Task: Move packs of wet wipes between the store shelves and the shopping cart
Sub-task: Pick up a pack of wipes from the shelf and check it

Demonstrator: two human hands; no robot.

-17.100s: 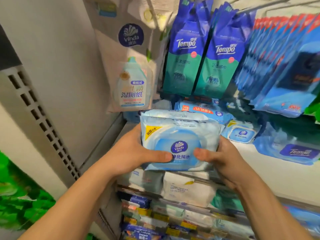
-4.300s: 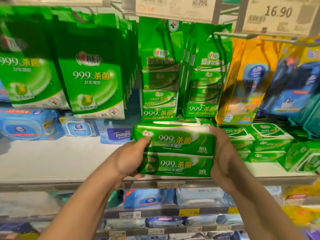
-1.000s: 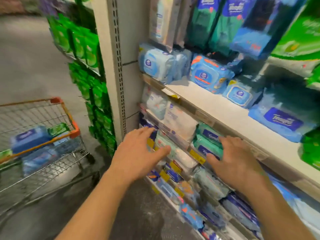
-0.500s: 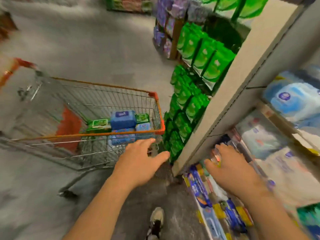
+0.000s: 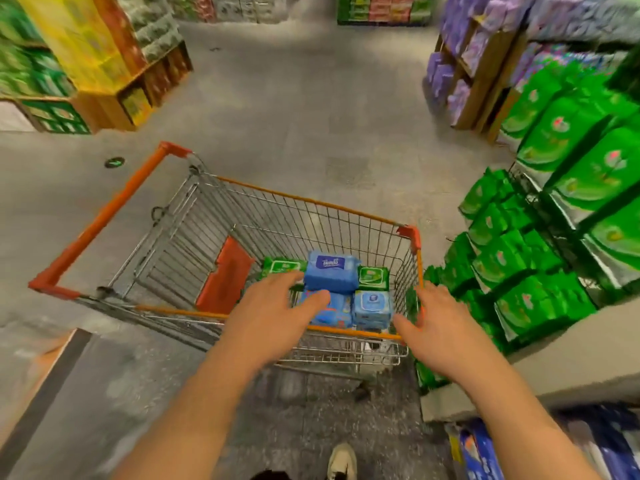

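Observation:
A wire shopping cart (image 5: 145,223) with orange trim stands on the floor in front of me. In its near right corner lie several wet wipe packs: a blue Tempo pack (image 5: 330,271) on top, a pale blue pack (image 5: 372,306) beside it, and green packs (image 5: 372,278) behind. My left hand (image 5: 273,315) reaches over the cart's near rim with spread, straight fingers just left of the blue pack, holding nothing. Over the cart's right corner hovers my right hand (image 5: 440,327), fingers spread and empty.
Green packs (image 5: 519,258) fill the shelf end at right, with a grey shelf board (image 5: 571,358) below them. Purple goods (image 5: 460,64) stand far right, and a yellow and green pallet display (image 5: 86,57) far left. My shoe (image 5: 343,460) shows at the bottom.
My view has swung left from the shelf to the cart. Both empty hands have moved from the lower shelf to above the cart's near right corner.

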